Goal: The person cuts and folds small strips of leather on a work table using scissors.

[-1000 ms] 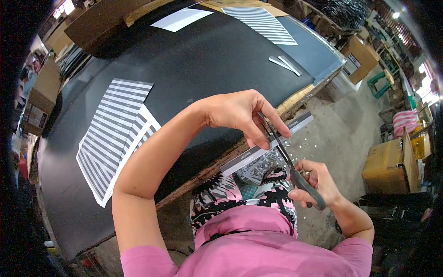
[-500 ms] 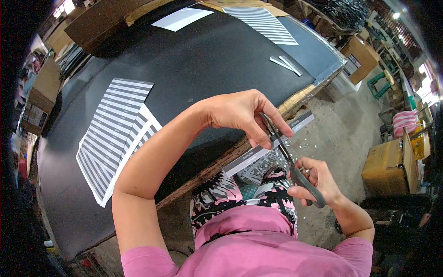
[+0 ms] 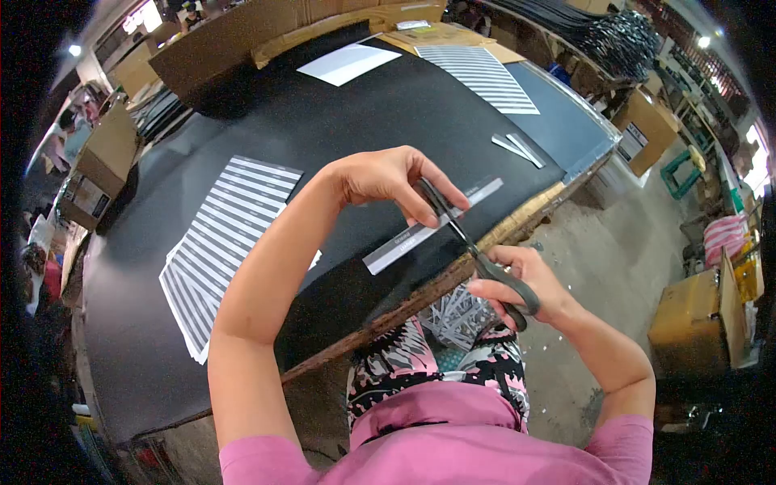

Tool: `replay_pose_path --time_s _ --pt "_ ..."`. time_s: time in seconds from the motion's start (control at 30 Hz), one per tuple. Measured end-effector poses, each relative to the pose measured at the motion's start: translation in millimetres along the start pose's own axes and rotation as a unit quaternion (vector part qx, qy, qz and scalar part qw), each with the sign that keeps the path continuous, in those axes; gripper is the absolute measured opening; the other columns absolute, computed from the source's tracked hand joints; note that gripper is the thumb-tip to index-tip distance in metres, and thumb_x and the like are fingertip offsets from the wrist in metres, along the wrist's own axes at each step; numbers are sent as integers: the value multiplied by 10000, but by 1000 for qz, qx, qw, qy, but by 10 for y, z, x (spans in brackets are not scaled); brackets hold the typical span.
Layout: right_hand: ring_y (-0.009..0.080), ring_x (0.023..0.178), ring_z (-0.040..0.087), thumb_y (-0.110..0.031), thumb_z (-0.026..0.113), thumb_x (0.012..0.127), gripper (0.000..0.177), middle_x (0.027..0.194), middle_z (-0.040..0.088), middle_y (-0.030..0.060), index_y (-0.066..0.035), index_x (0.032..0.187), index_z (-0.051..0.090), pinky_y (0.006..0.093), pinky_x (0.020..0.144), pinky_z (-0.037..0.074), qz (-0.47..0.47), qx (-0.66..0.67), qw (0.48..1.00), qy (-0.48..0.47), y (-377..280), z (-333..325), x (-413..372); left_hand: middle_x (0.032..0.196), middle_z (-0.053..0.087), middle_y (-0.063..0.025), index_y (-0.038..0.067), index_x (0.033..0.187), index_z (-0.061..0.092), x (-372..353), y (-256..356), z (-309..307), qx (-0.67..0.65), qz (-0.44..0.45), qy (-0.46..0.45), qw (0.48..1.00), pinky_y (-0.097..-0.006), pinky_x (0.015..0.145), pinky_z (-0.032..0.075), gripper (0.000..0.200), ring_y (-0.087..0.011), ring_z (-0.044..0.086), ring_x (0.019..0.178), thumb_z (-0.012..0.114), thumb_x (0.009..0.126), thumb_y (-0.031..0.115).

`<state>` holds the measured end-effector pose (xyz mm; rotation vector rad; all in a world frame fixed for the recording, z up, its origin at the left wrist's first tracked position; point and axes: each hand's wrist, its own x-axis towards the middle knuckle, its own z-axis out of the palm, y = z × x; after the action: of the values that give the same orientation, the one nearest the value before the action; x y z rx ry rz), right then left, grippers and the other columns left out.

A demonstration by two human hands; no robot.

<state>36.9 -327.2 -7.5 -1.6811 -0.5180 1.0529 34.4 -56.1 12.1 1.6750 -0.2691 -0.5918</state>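
Note:
My left hand (image 3: 392, 179) pinches a grey-and-white printed paper strip (image 3: 404, 244) from above, near its middle. The strip slants over the near edge of the black tabletop, its far end up to the right. In my right hand (image 3: 529, 281) is a pair of dark-handled scissors (image 3: 508, 284), my fingers through the loops. Their blades reach up across the strip beside my left fingertips; whether they are parted cannot be made out. Left of my left forearm lies a stack of striped sheets (image 3: 234, 206), partly hidden by the arm.
On the black table (image 3: 339, 121) lie a few cut strips (image 3: 519, 151), another striped sheet (image 3: 485, 78) and a pale sheet (image 3: 347, 63). Paper scraps (image 3: 461, 318) fill a container under the wooden edge. Cardboard boxes (image 3: 687, 315) stand on the floor at right.
Both hands, with the strip and scissors, have moved up and left, from beyond the table's edge to over the tabletop. The camera view has shifted too.

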Motion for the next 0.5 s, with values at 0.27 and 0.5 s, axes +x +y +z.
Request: replay_pose_path --time_s 0.27,0.5 --pt "110 383 505 -285 729 810 317 558 535 37 -23 809 552 239 322 383 63 77 993 -71 -165 111 420 1093 679 -86 20 1244 588 -141 -455 -407 -73 -39 3 997 -203 672 556 543 -91 654 790 764 730 43" --pt "112 391 505 -297 723 808 320 564 530 39 -21 830 562 239 326 383 89 83 990 -66 -162 121 457 1229 607 -121 30 1286 553 -277 -344 -336 -65 -57 42 995 -234 705 567 598 -116 650 886 776 733 66"
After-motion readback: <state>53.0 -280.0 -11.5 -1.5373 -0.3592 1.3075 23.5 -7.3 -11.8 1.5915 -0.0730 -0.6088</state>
